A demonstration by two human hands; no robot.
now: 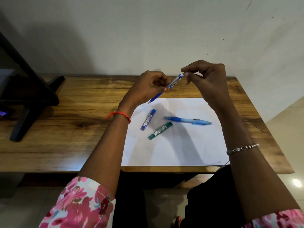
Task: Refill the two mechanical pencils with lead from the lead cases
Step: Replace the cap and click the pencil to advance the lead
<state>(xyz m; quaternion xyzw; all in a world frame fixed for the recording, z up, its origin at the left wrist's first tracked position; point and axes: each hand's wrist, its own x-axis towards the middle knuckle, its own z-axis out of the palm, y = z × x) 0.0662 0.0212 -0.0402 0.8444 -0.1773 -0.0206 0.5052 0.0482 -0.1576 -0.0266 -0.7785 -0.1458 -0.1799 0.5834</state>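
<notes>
My left hand (pixel 148 86) grips a blue and clear mechanical pencil (pixel 174 81) by its middle, tip slanting down to the left above the paper's far edge. My right hand (pixel 205 78) pinches the pencil's upper cap end between thumb and forefinger. On the white sheet of paper (pixel 172 148) lie a second, light blue mechanical pencil (pixel 189 120), a blue lead case (pixel 148 119) and a green lead case (pixel 160 130), all apart from each other and from my hands.
The paper rests on a wooden table (pixel 65 129) against a pale wall. A black stand (pixel 28 96) occupies the table's left end. The table's front edge runs just below the paper, with my lap beneath it.
</notes>
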